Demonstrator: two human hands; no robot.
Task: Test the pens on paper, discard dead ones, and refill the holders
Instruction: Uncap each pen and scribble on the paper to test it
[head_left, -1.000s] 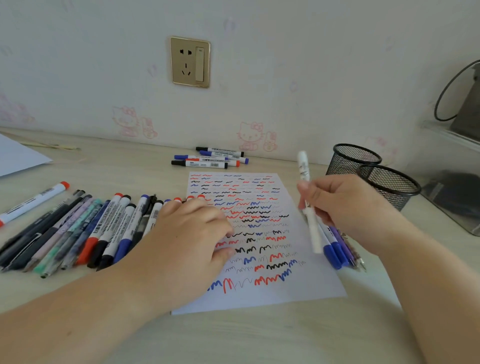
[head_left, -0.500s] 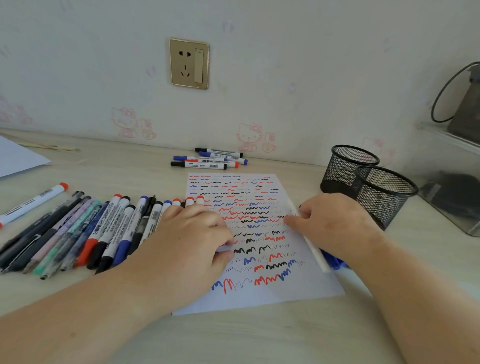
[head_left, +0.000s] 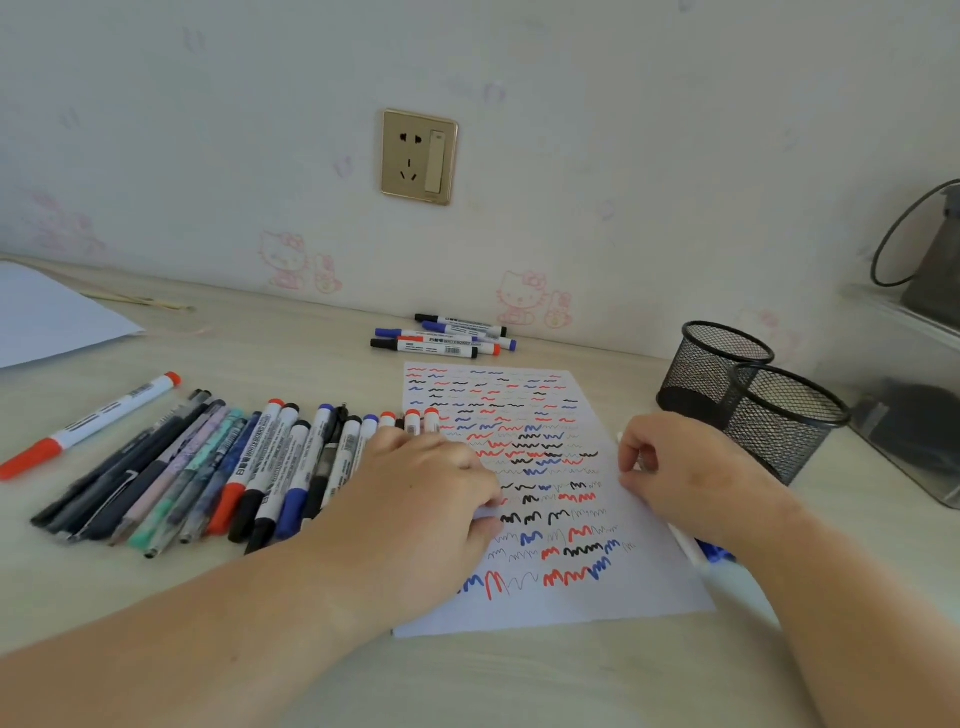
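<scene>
A white paper covered in red, blue and black scribbles lies in the middle of the desk. My left hand rests on its left edge, fingertips pressing the sheet. My right hand lies low at the paper's right edge, fingers curled round a white pen that runs under the palm along the sheet. Blue pens peek out beside it, mostly hidden by my wrist. A long row of markers and pens lies left of the paper. Two black mesh holders stand at the right and look empty.
Several markers lie in a small group by the wall behind the paper. A lone red-capped marker lies far left. A white sheet sits at the back left. A clear box stands right of the holders.
My right hand has brought the white pen down from upright above the paper to flat along the paper's right edge. My left hand has stayed on the sheet.
</scene>
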